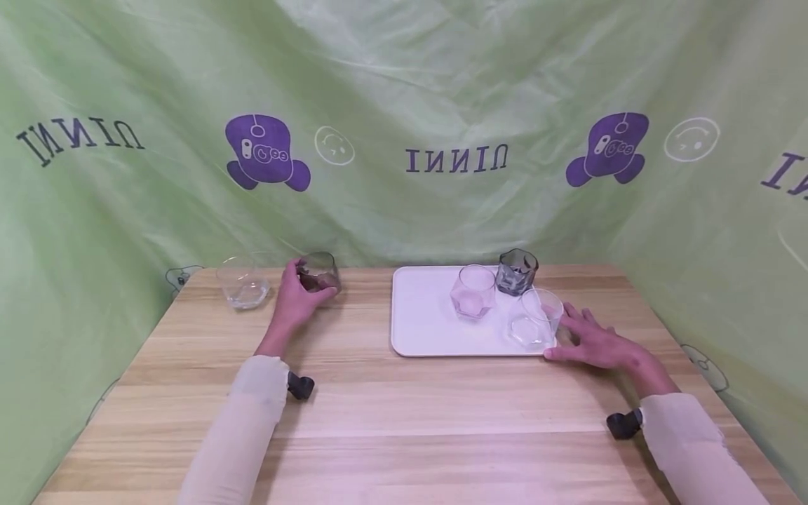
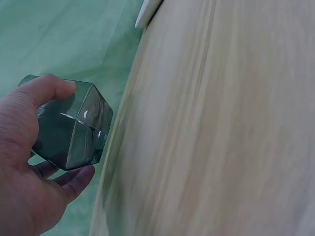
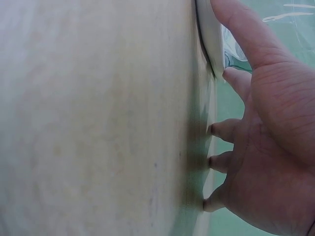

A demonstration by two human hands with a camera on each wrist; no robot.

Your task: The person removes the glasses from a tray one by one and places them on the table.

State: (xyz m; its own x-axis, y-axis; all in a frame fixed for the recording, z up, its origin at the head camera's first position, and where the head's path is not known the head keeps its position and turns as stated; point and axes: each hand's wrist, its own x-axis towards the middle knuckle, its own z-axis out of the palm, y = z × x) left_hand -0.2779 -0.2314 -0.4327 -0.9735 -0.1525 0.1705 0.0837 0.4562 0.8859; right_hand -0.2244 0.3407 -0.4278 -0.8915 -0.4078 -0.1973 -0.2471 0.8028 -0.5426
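Observation:
My left hand (image 1: 295,300) grips a smoky grey glass tumbler (image 1: 320,272) near the back edge of the table. In the left wrist view, the thumb lies along one side of this faceted tumbler (image 2: 78,132) and the fingers curl beneath it. My right hand (image 1: 598,344) is spread at the front right corner of a white tray (image 1: 419,315). Its thumb lies at the tray rim, close to a clear glass (image 1: 533,330) on the tray. From the right wrist, several fingertips of that hand (image 3: 275,132) come down at the tabletop.
Also on the tray are a pinkish clear glass (image 1: 472,301) and a dark glass (image 1: 516,273) behind it. Another clear glass (image 1: 245,289) stands at the table's back left, just left of my left hand. A green printed curtain (image 1: 391,91) hangs behind the wooden table (image 1: 404,421).

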